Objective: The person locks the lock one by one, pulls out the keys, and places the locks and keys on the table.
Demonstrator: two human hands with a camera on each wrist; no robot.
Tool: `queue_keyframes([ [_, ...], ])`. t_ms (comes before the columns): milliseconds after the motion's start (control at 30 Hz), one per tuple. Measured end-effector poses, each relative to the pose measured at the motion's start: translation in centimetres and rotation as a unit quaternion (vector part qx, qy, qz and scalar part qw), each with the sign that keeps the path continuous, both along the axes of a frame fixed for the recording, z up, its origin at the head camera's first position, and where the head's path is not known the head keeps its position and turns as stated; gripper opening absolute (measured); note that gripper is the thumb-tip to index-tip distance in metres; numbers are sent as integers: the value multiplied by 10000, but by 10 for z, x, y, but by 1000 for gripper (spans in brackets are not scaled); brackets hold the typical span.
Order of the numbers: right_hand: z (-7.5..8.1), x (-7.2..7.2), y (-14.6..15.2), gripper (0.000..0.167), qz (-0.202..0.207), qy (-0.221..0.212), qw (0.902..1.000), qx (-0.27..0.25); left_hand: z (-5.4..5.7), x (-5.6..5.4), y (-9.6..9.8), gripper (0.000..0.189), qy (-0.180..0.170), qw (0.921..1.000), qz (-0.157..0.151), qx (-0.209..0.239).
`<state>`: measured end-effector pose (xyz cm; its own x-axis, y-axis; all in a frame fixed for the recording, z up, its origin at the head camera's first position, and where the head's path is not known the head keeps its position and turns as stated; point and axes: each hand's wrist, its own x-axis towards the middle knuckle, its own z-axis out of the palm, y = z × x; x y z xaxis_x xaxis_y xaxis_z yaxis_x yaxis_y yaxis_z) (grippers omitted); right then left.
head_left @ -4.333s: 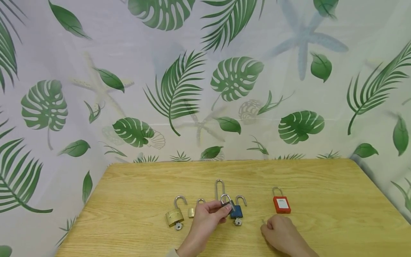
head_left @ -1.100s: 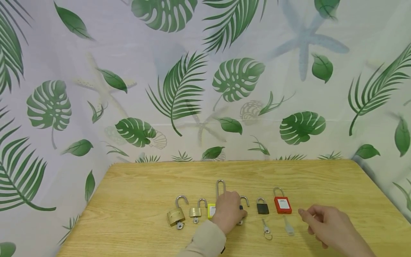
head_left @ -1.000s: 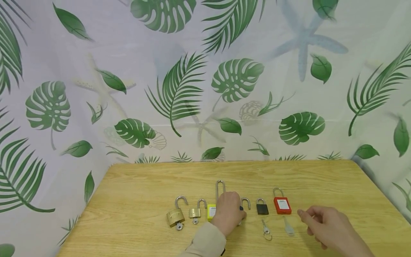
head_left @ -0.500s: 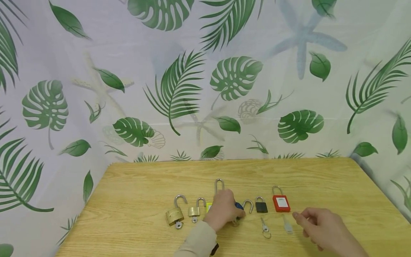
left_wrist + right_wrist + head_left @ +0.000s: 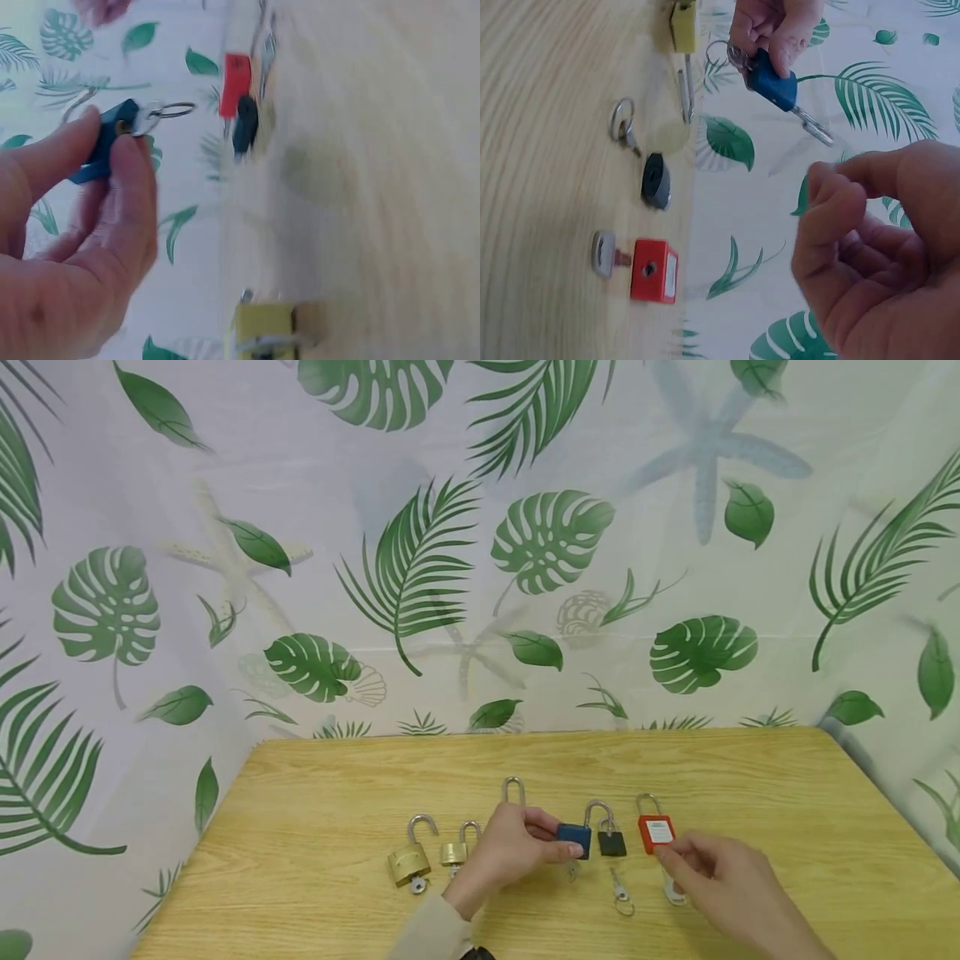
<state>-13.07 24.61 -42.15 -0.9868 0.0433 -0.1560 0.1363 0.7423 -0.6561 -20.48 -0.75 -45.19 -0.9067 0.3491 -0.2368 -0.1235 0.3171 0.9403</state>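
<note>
My left hand (image 5: 513, 847) grips a blue padlock (image 5: 573, 841) by its body, thumb on the near side, lifted above the table. Its shackle stands unlocked, and a key on a ring (image 5: 176, 110) hangs from its underside in the left wrist view. My right hand (image 5: 723, 881) hovers in front of the red padlock (image 5: 657, 832), fingers loosely bent, nothing visible between them. Behind the blue padlock lies a black padlock (image 5: 612, 844) with its shackle closed. A key with a ring (image 5: 622, 897) lies before it. Another key (image 5: 604, 253) lies by the red padlock.
Two brass padlocks, one large (image 5: 408, 865) and one small (image 5: 453, 853), lie at the left with shackles unlocked and keys in. A yellow padlock (image 5: 684, 26) with a long shackle is mostly behind my left hand in the head view. A leaf-print cloth (image 5: 450, 568) backs the wooden table (image 5: 337, 777).
Earlier my left hand held the black padlock, which now lies on the table. It has since picked up the blue padlock and raised it rightward. My right hand has moved left, toward the red padlock.
</note>
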Motion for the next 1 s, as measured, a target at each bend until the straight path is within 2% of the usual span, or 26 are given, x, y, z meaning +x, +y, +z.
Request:
queue_keyframes([
  [167, 11, -2, -16, 26, -91, 561, 9972, -491, 0, 7, 0, 20, -189, 9978, 20, 634],
  [333, 19, -5, -29, 29, -118, 924, 9925, -796, -1, 15, -1, 19, -288, 9948, -31, 974],
  [467, 23, -9, -37, 24, 15, 1121, 9887, -995, 0, 20, -2, 20, -352, 9930, -78, 1122],
  [600, 24, -11, -41, 18, 115, 1228, 9872, -1010, 1, 24, -4, 20, -486, 9916, -77, 1194],
  [800, 24, -13, -41, 10, 234, 1328, 9854, -1042, 0, 28, -5, 17, -589, 9899, 81, 1286],
  [1000, 21, -14, -42, 19, 323, 1030, 9860, -1274, -1, 30, -1, 17, -669, 9877, -12, 1412],
])
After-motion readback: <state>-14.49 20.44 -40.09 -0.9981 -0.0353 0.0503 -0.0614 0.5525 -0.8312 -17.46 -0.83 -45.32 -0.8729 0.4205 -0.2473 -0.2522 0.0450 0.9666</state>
